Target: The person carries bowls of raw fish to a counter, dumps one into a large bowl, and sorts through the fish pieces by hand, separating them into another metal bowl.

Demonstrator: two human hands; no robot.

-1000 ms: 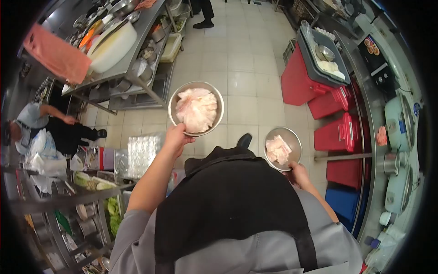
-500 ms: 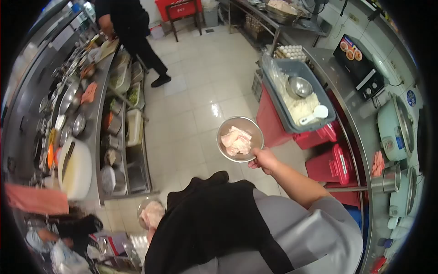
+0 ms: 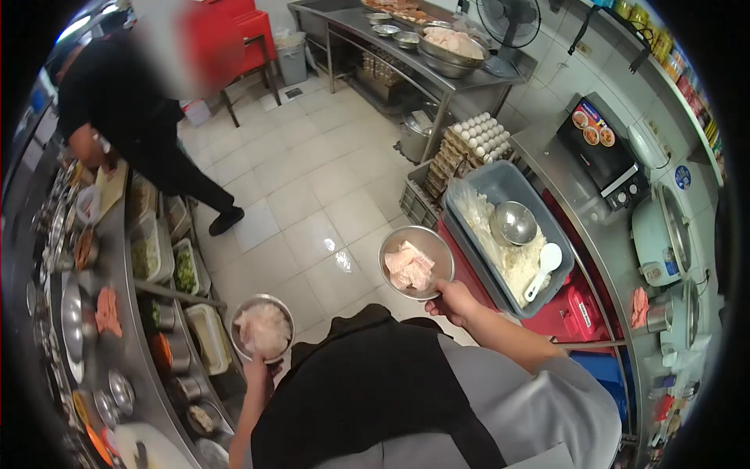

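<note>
The left bowl (image 3: 262,298) has come out from behind the apron (image 3: 355,375) and shows whole now. The right bowl (image 3: 442,254) is still up by the big grey tub (image 3: 553,234). The view has turned, so more of the person (image 3: 133,94) at the left surface (image 3: 134,344) can be seen.

The left hand (image 3: 258,372) has its fingers clamped on the near rim of the left bowl, which is full of pale meat (image 3: 263,328). The right hand (image 3: 455,302) holds the near rim of the right bowl, thumb on top and the other fingers under it. That bowl has a smaller heap of pink meat (image 3: 410,267). Both bowls are up over the floor (image 3: 312,234), well apart.

The bowls look stiff and smooth. The meat looks soft, wet and slippery, so it could slide if a bowl tips. The left one is likely heavier, as it is fuller. Each is best held by the rim, with fingers under it to keep it flat. In the tub, near the right bowl, are a small bowl (image 3: 514,223) and a white scoop (image 3: 550,256).
</note>
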